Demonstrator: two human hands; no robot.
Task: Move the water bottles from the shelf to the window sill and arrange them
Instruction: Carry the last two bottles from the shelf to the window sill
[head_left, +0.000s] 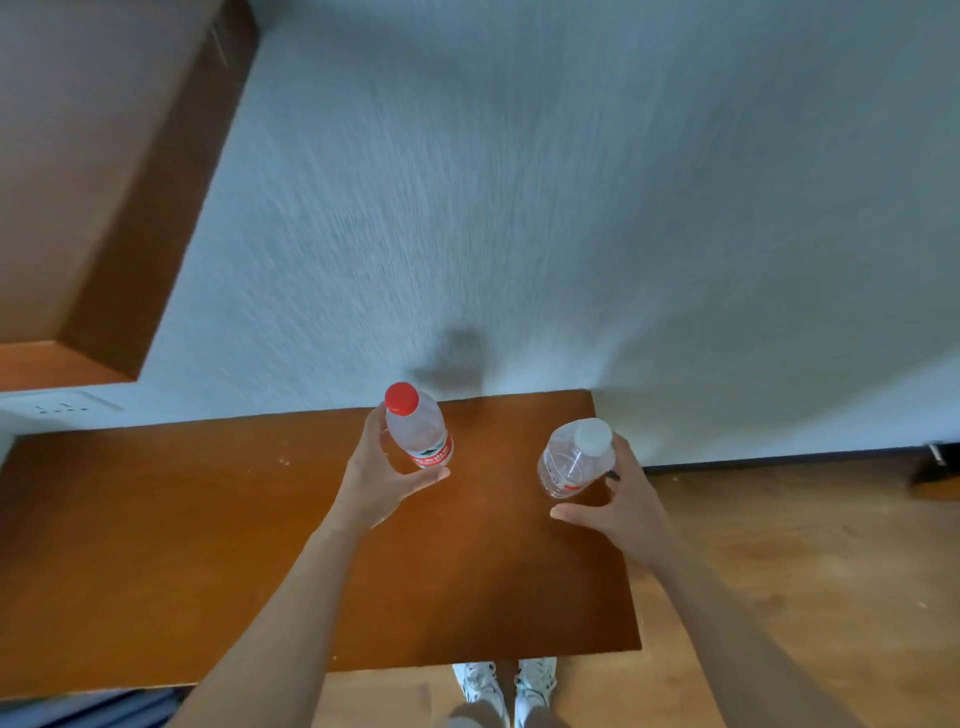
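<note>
The left hand (382, 467) curls around the red-capped bottle (418, 428), thumb under its label and fingers behind its neck. The white-capped bottle (571, 460) touches the right hand (621, 501) at the fingers, with the thumb spread apart below it; whether that hand grips cannot be told. Beneath both hands lies the brown shelf (208, 519).

A pale textured wall (571, 182) is seen ahead, with a brown cabinet (104, 182) mounted at upper left and a socket (62, 408) below it. White shoes (506, 686) are planted on the wooden floor (805, 571).
</note>
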